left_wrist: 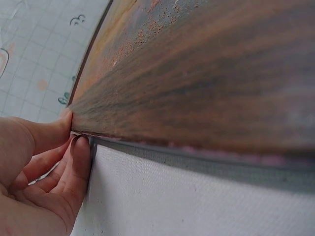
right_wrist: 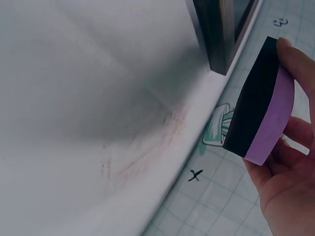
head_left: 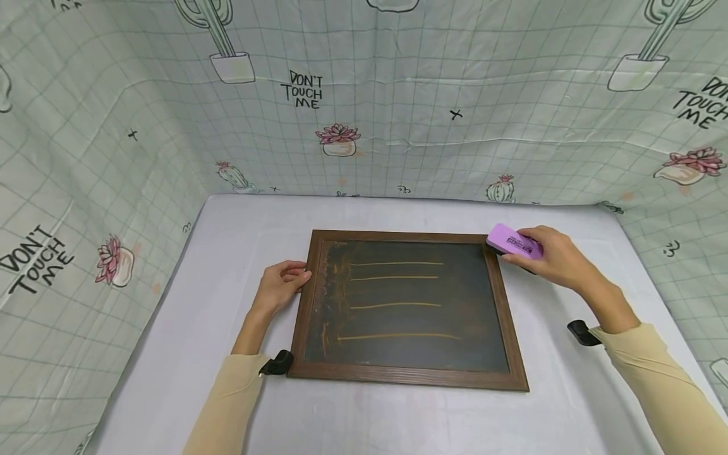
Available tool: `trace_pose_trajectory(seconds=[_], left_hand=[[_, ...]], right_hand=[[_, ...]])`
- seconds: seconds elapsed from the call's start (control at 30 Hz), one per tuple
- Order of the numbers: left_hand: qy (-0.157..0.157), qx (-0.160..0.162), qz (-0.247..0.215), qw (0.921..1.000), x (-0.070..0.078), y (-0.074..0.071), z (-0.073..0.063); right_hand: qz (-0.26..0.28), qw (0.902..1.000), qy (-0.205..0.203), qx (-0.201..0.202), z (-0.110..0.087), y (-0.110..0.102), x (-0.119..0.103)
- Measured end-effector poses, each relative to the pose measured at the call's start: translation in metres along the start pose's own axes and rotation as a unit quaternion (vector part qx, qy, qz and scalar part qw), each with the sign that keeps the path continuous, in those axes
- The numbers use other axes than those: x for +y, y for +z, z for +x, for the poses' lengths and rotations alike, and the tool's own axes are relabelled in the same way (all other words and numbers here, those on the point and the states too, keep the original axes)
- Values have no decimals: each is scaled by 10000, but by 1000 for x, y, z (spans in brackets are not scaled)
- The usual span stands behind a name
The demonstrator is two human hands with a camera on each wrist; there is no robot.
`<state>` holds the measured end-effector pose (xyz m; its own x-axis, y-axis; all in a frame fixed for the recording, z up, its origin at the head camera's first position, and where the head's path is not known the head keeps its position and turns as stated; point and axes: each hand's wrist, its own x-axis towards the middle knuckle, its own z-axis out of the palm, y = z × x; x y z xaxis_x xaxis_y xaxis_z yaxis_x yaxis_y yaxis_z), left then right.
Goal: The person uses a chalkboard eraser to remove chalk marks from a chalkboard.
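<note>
A chalkboard (head_left: 398, 316) in a brown wooden frame lies on the white table, with several yellow chalk lines drawn across it and smudges down its left side. My left hand (head_left: 281, 285) pinches the frame's left edge, thumb against the wood (left_wrist: 133, 108) and curled fingers (left_wrist: 76, 162) at its side. In my right hand (head_left: 554, 256) is a purple board eraser (head_left: 514, 242), gripped between thumb and fingers near the board's upper right corner. The right wrist view shows its black felt side (right_wrist: 256, 98), held off the tabletop.
White cloth covers the table (head_left: 409, 423). Reddish chalk dust (right_wrist: 147, 152) marks it in the right wrist view. A grid-patterned curtain (head_left: 409, 95) with plant drawings rises behind the table and at both sides. Black wrist cameras (head_left: 277, 363) sit at both sleeves.
</note>
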<state>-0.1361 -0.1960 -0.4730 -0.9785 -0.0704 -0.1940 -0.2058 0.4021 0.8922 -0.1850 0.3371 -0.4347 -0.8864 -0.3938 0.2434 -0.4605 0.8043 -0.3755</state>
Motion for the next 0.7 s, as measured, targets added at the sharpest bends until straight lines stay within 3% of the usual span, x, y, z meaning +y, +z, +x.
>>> trace_pose_trajectory(seconds=[0.5,0.7], left_hand=[[-36,-24,-122,9999,-3,-1,1],[-47,-11,-160,9999,-2,0,2]], right_hand=[[103,9980,-612,-122,18,10,-23],[186,9966,-694,-392,22,15,-30]])
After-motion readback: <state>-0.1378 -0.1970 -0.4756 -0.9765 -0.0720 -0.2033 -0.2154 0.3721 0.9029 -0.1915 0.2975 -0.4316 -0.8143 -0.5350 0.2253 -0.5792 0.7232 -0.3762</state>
